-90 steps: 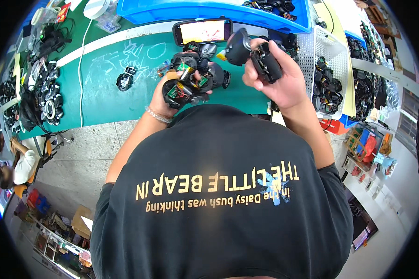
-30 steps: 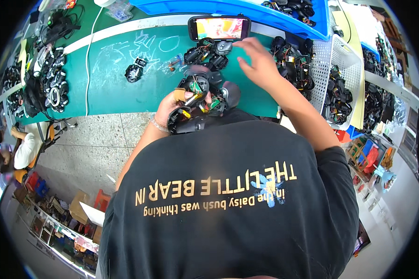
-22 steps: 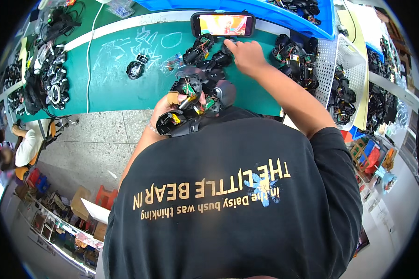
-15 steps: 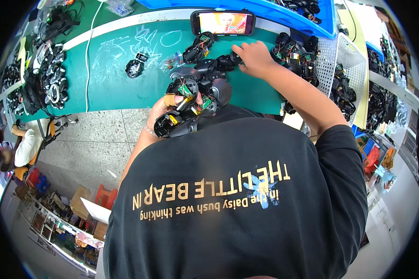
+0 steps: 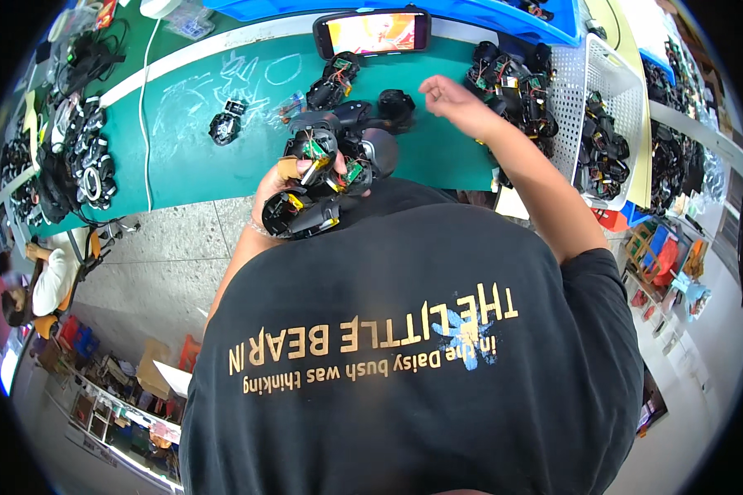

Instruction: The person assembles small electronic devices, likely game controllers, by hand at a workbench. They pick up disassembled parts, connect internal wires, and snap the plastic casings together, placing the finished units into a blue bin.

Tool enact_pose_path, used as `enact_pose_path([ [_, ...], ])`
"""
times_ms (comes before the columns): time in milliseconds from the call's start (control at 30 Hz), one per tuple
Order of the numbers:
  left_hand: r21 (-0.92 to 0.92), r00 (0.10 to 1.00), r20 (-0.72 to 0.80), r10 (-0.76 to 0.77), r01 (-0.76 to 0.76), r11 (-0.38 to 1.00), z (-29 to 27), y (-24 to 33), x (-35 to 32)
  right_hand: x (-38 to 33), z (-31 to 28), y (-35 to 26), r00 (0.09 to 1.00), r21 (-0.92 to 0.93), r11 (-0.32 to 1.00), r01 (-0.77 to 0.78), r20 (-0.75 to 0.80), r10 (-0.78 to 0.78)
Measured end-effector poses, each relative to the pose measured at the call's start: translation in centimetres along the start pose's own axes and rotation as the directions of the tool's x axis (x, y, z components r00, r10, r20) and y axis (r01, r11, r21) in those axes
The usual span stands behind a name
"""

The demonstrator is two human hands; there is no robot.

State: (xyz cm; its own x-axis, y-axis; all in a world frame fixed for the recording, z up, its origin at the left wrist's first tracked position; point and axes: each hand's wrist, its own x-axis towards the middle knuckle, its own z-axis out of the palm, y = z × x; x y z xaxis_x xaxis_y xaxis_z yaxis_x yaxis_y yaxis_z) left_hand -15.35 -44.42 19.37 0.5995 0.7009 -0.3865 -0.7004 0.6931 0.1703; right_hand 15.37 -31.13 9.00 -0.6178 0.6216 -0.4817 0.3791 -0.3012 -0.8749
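In the head view, the left hand [image 5: 274, 188] had its fingers wrapped around a cluster of black shells [image 5: 332, 183] with green circuit boards and wires, held above the near edge of the green counter [image 5: 194, 169]. The right hand [image 5: 461, 107] hung loosely open with nothing visible in its fingers, between a dark rounded piece [image 5: 395, 106] and a pile of black parts [image 5: 520, 97]. A phone [image 5: 373, 33] leaned beyond.

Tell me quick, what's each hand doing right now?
Left hand: closed around several black device parts with green circuit boards.
Right hand: open, fingers loosely curled above the green table, nothing visible in it.
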Motion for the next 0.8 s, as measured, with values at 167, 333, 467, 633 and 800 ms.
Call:
enact_pose_path([
  [167,0.136,0.99,-0.129,0.053,-0.035,0.99,0.2,-0.5,0.6,-2.4,6.1,-4.1,0.909,-0.624,0.776,-0.092,-0.371,-0.19],
  [333,0.044,0.999,-0.048,0.011,-0.009,0.999,0.3,-0.1,0.4,-2.2,8.9,-1.1,0.904,-0.775,0.625,-0.096,-0.331,-0.27],
  [467,0.027,0.999,-0.041,0.012,-0.01,1.0,-0.2,-0.1,0.1,-1.6,8.6,0.6,0.893,-0.65,0.756,-0.077,-0.382,-0.238],
  [633,0.019,0.999,-0.041,0.028,-0.027,0.999,-0.7,-0.2,-0.1,-1.2,6.9,0.9,0.906,-0.213,0.974,-0.078,-0.423,-0.02],
  [800,0.093,0.999,-0.044,0.02,-0.016,0.996,-0.4,-0.2,-0.1,-3.5,5.8,-2.7,0.705,-0.571,0.781,0.252,-0.445,-0.552],
])
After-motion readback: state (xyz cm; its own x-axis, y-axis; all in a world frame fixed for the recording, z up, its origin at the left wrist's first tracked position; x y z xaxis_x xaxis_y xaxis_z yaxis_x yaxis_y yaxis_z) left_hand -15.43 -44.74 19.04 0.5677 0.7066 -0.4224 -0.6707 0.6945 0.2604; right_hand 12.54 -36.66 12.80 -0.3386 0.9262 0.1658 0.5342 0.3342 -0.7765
